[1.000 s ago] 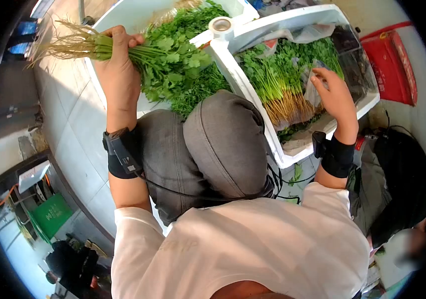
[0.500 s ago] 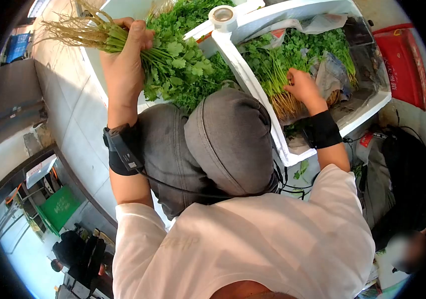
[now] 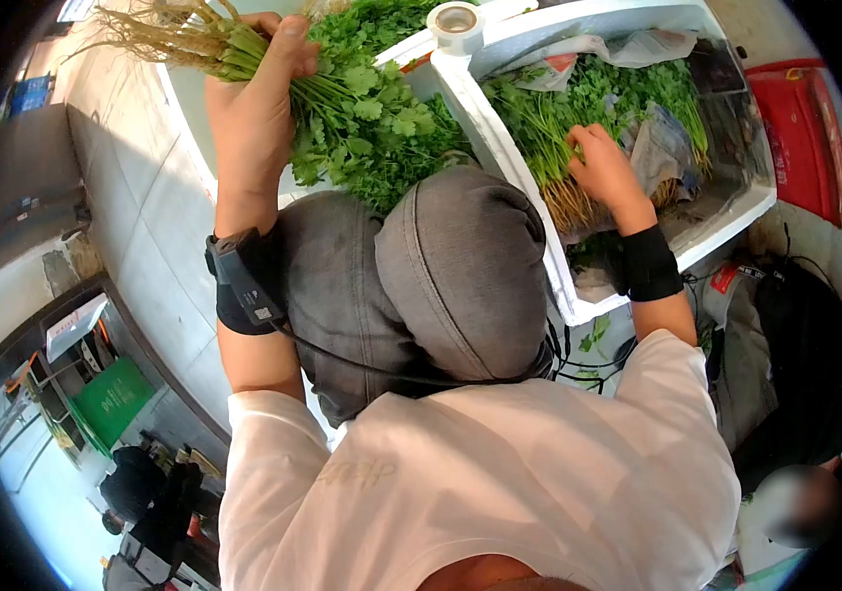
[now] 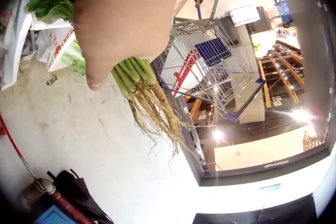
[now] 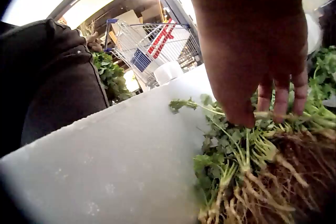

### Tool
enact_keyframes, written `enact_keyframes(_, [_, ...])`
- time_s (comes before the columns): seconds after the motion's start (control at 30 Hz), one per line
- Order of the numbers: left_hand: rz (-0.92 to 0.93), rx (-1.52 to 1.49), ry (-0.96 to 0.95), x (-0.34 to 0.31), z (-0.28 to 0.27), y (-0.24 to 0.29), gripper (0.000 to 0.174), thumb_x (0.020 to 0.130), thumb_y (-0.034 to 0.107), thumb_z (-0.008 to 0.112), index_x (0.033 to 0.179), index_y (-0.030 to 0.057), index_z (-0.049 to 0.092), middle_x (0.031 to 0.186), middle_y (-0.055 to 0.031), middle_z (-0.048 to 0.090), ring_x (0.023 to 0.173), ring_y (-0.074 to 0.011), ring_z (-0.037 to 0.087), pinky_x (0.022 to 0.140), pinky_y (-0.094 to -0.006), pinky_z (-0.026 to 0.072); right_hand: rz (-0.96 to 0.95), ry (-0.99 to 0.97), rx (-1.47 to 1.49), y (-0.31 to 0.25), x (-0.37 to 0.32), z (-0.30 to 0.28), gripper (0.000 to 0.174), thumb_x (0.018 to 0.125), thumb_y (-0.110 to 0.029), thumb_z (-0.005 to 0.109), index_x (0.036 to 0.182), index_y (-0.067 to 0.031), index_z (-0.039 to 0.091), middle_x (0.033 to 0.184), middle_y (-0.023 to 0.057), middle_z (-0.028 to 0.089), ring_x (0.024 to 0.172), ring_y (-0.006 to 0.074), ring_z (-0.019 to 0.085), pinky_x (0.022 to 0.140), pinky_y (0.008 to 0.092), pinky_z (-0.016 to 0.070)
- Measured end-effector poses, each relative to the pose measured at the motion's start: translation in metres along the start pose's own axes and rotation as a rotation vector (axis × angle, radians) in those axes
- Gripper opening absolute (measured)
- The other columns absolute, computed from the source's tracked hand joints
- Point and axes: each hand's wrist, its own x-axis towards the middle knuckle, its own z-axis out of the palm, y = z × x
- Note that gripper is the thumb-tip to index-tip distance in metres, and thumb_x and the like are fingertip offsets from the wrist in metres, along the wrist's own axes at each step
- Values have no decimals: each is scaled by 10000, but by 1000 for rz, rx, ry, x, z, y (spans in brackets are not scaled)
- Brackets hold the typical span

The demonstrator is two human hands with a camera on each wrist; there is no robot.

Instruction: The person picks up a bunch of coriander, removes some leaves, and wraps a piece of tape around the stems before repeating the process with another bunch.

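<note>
A bunch of coriander [image 3: 367,113] with long pale roots is gripped by my left hand [image 3: 263,108], its roots pointing left and its leaves to the right. In the left wrist view the cut of light stems [image 4: 131,77] and roots shows below the hand. My right hand [image 3: 606,175] is down in the right foam box [image 3: 512,158], fingers curled at the stems of more rooted coriander [image 3: 549,163]. In the right wrist view, thumb and fingers pinch thin coriander stems [image 5: 262,115] above the tangled roots. Crumpled grey wrapping [image 3: 665,153] lies beside that hand.
Leafy greens fill another white foam box [image 3: 193,148] at the left, beyond my knees [image 3: 460,266]. A tape roll [image 3: 456,28] sits on the right box's corner. A red bag [image 3: 800,138] stands right of it. A shopping cart [image 4: 205,61] shows in the left wrist view.
My right hand has moved left from the wrapping onto the coriander stems, its fingers curling in. The left hand, still gripping the bunch, has shifted slightly up and right in view.
</note>
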Motion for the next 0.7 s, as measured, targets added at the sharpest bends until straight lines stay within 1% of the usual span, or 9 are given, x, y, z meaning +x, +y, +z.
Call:
enact_keyframes(0.23, [-37, -6, 31, -1, 0, 4, 145, 987, 135, 690, 1023, 24, 604, 838, -55, 647, 781, -136, 611, 828, -306, 523, 161, 122, 188, -11, -2, -38, 204, 923, -76, 664, 1117, -19, 634, 1003, 194, 724, 936, 390, 709, 793, 457, 552])
enact_keyframes(0.3, [-10, 17, 5, -1, 0, 8, 160, 974, 142, 711, 1011, 24, 609, 826, -52, 644, 794, -140, 623, 791, -293, 512, 266, 202, 270, -28, -6, -68, 233, 935, -115, 703, 1154, -37, 683, 1024, 178, 744, 918, 297, 741, 806, 392, 565])
enact_keyframes(0.33, [9, -2, -29, -1, -1, 6, 164, 973, 147, 713, 1008, 24, 610, 823, -50, 642, 800, -142, 627, 784, -289, 509, 273, 249, 315, -29, -8, -78, 257, 925, -96, 726, 1173, -33, 701, 1027, 141, 745, 902, 205, 725, 809, 319, 558])
enact_keyframes(0.37, [27, -20, -63, -1, -1, 6, 168, 972, 152, 715, 1005, 24, 612, 821, -48, 640, 806, -144, 630, 778, -284, 505, 268, 253, 311, -28, -10, -84, 257, 925, -96, 726, 1173, -33, 701, 1027, 141, 745, 902, 205, 725, 809, 319, 558])
enact_keyframes(0.43, [9, 6, -49, -4, 1, 12, 166, 972, 153, 715, 1003, 26, 614, 830, -40, 635, 809, -142, 631, 770, -286, 505, 170, 486, 588, -32, -12, -100, 243, 917, -59, 729, 1157, -21, 714, 1029, 113, 721, 893, 171, 695, 804, 280, 544])
enact_keyframes(0.47, [-2, 20, -47, -5, 2, 14, 166, 972, 153, 715, 1006, 26, 614, 833, -34, 632, 806, -135, 626, 767, -282, 503, 110, 532, 510, -41, -14, -114, 209, 926, -56, 729, 1129, -9, 730, 1031, 87, 690, 901, 149, 674, 804, 261, 533])
enact_keyframes(0.57, [-7, 70, -57, -6, 1, 16, 167, 969, 156, 720, 1006, 27, 621, 837, -22, 631, 797, -117, 615, 750, -271, 498, 128, 395, 357, -53, -14, -141, 172, 937, -74, 728, 1095, -10, 747, 1029, 70, 684, 905, 138, 667, 810, 265, 531])
enact_keyframes(0.63, [1, 110, -63, -6, 1, 16, 168, 965, 160, 726, 1004, 29, 627, 839, -16, 631, 791, -107, 608, 737, -265, 495, 62, 449, 427, -59, -8, -145, 228, 935, -54, 731, 1158, -7, 720, 1032, 56, 683, 918, 131, 658, 820, 264, 532])
enact_keyframes(0.7, [-2, 150, -79, -8, 3, 19, 172, 955, 173, 743, 994, 39, 643, 843, -2, 634, 769, -90, 600, 704, -248, 486, 97, 517, 773, -73, -2, -149, 328, 917, -19, 742, 1238, -5, 675, 1036, 55, 683, 927, 132, 653, 832, 267, 535])
